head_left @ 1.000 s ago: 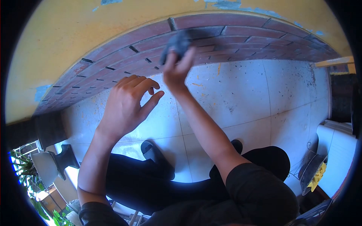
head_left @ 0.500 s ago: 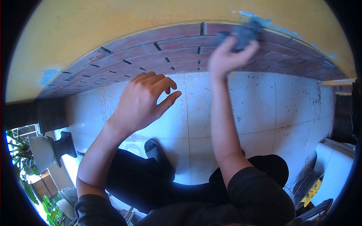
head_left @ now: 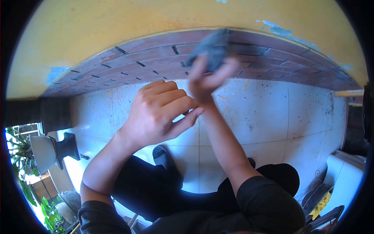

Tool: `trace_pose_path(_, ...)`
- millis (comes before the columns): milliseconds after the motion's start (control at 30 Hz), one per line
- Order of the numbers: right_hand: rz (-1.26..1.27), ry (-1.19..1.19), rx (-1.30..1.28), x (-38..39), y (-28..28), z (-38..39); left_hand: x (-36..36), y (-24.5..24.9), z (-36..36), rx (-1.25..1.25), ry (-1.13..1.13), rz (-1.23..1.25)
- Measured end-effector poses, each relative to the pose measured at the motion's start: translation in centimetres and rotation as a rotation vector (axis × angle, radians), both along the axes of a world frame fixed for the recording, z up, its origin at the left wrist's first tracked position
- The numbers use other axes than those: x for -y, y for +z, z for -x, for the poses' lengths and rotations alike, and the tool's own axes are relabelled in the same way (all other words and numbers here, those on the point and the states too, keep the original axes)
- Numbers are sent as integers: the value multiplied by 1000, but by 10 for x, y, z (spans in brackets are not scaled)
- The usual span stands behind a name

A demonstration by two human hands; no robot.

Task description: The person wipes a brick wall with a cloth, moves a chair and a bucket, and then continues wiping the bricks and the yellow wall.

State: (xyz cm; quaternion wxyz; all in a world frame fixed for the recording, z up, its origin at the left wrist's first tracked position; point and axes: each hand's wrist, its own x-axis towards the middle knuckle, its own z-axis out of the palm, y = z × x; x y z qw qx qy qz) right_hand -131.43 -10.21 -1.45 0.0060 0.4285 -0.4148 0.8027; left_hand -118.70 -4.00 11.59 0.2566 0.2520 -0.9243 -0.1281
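My right hand point(head_left: 212, 76), blurred by motion, grips a grey-blue cloth point(head_left: 215, 48) against the reddish brick-patterned tiles point(head_left: 156, 54) low on the wall. To its left, my left hand point(head_left: 161, 113) hangs in the air over the floor, back upward. Its fingers curl down and the thumb comes near the index fingertip; nothing shows between them. The left fingertips overlap my right wrist in the view, and whether they touch it I cannot tell. Above the tiles runs a yellow wall point(head_left: 156, 15) with pale blue peeled patches point(head_left: 278, 29).
White floor tiles point(head_left: 257, 113) carry small specks and orange bits. A slipper point(head_left: 165, 158) is on my foot below. Potted plants point(head_left: 21, 150) and a pale planter point(head_left: 43, 153) stand at the left. At the lower right are a white box-like object point(head_left: 344, 183) and something yellow point(head_left: 321, 204).
My right hand has swept left along the tiles with the cloth. My left hand has shifted slightly right, and the view has tilted a little.
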Motion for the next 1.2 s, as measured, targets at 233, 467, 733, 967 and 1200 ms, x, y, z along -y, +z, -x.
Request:
trace_pose_path(233, -15, -346, 82, -1, 99, 127, -6, 3, 1, -60, -65, 15)
trace_pose_path(467, -106, -256, -271, 21, 24, 23, -5, -7, 6, -47, -14, -33)
trace_pose_path(733, -522, 217, -183, -15, -76, -58, -12, -1, 15, 2, 85, -41)
trace_pose_path(967, -222, -487, 306, 15, -67, 115, -20, 5, 16, 41, 99, -73)
trace_pose_path(1200, -278, -578, 128, 10, -25, 239, -23, 1, 11, 79, 109, -84)
